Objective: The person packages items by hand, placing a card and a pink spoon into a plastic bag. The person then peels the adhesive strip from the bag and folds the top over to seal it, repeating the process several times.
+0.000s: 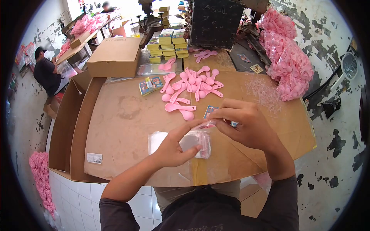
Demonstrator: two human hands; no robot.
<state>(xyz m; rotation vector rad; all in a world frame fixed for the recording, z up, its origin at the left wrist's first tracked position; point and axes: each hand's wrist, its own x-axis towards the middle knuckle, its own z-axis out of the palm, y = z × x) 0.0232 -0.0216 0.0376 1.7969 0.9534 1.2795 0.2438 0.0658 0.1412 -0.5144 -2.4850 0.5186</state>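
Observation:
Near the middle of the cardboard-covered table [127, 134], my left hand [178, 145] pinches the edge of a clear plastic bag [203, 124] between thumb and fingers. My right hand [243, 122] is closed on the other side of that bag, and its fingertips hide part of it. Something pink shows at the bag. Beneath my left hand lies a stack of clear bags [158, 141]. A blue printed card [210, 111] is partly covered by my right hand. Pink spoons [192, 82] lie in a loose pile beyond both hands.
A bundle of cards [150, 85] lies left of the spoons. Clear plastic strips [266, 92] are scattered at the right. Behind stand card stacks [167, 42], a closed carton [113, 56] and a black box [216, 25]. Bagged pink spoons [287, 57] line the right edge. A person sits at far left.

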